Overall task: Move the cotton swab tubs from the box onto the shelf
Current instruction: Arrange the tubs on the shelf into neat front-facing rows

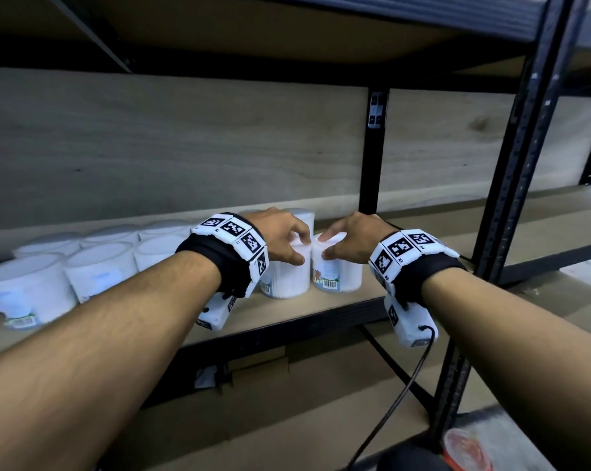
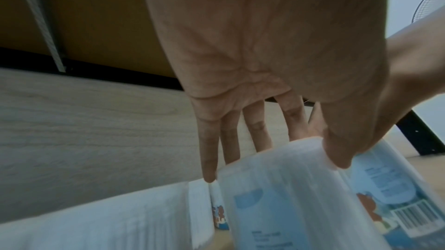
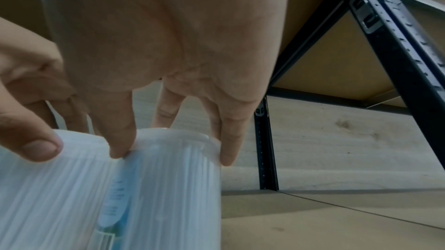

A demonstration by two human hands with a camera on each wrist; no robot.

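Pale wood shelf [image 1: 338, 305] in a black metal frame [image 1: 511, 198], bare board to the right. Ribbed translucent round tubs [image 1: 93, 270] in rows at left. Left hand [image 1: 280, 237] grip clamped from above on left tub [image 1: 289, 277]; right hand [image 1: 350, 239] likewise on right tub [image 1: 338, 275], the two tubs touching, near the front edge.

My left hand [image 1: 280, 237] covers the lid of the tub [image 1: 289, 280] beneath it, and the tub labels [image 2: 265, 214] smear into unreadable text (motion blur, I think). A red-and-white object [image 1: 467, 450] at the bottom right is cut off and too blurred to name.
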